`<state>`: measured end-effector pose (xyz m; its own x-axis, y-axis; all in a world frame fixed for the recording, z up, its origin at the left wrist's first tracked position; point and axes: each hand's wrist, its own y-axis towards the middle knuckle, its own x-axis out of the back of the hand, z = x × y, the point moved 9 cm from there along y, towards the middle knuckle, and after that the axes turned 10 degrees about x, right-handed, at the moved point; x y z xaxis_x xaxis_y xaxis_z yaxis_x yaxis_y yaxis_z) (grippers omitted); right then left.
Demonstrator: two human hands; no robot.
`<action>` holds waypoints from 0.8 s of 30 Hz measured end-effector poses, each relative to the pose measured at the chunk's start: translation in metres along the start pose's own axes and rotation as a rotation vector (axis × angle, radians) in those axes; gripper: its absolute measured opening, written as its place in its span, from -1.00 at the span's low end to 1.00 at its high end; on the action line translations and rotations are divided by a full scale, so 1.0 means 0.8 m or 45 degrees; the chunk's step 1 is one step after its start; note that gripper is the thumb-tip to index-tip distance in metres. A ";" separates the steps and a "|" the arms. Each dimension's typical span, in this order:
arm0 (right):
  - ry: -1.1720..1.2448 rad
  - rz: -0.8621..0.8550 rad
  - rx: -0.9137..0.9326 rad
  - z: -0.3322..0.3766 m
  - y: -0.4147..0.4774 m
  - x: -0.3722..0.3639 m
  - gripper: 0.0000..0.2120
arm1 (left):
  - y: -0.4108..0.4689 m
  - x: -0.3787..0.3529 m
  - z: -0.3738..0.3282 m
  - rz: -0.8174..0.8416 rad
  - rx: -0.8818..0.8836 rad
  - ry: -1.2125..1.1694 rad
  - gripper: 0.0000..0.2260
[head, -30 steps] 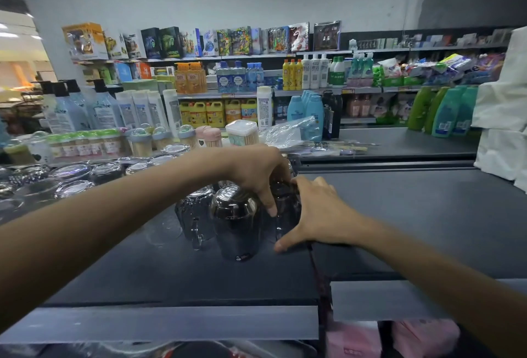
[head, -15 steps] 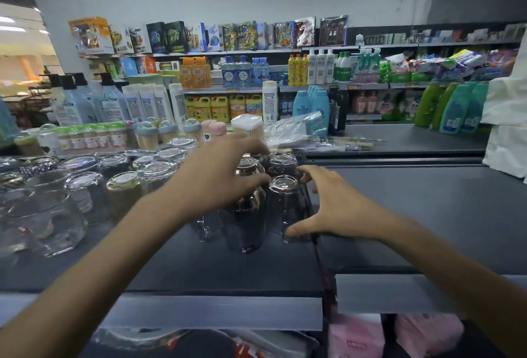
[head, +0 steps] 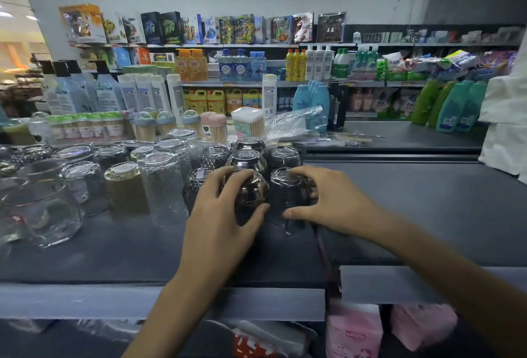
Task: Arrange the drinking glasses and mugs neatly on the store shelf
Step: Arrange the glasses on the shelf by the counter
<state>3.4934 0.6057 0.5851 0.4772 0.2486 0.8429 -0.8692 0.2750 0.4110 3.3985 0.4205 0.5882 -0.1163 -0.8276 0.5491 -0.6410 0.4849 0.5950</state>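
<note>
Dark smoked glass mugs stand upside down in rows at the middle of the grey shelf [head: 114, 249]. My left hand [head: 219, 215] grips the front rounded dark mug [head: 252, 192], fingers over its top and thumb on its right side. My right hand [head: 328, 201] holds the neighbouring dark mug [head: 285, 189] from the right, fingers on its base, thumb low on its side. Behind them stand two more rounded dark mugs [head: 246, 159]. Clear upturned glasses [head: 164, 183] and an amber glass [head: 125, 186] stand to the left.
A large clear round jar [head: 40, 209] stands at the far left. Toothpick and cotton-swab containers [head: 248, 122] and a plastic bag [head: 293, 124] lie behind the glasses. The shelf section to the right [head: 427, 203] is bare. White packs [head: 504, 124] stand at the far right.
The view has shifted, bringing more glasses into sight on the left. My left hand has come down from hovering onto the front dark mug. My right hand has closed round the mug beside it.
</note>
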 end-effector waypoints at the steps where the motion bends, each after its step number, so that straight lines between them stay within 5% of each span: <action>1: 0.014 -0.009 -0.004 0.000 0.000 0.000 -0.15 | -0.001 0.000 0.000 0.004 -0.001 -0.001 -0.51; 15: 0.040 0.041 -0.045 0.007 -0.005 0.000 -0.14 | -0.010 0.012 -0.006 -0.012 0.023 0.083 -0.50; 19: 0.148 -0.079 -0.115 -0.011 0.010 0.041 -0.52 | -0.038 0.019 -0.063 -0.174 -0.329 0.290 -0.67; 24: -0.028 0.019 -0.083 -0.049 0.062 0.040 -0.61 | -0.055 -0.055 -0.121 0.029 -0.556 0.499 -0.63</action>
<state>3.4706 0.6634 0.6186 0.4604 0.2329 0.8566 -0.8657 0.3311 0.3753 3.5052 0.4628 0.5941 0.2161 -0.6893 0.6915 -0.2603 0.6419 0.7213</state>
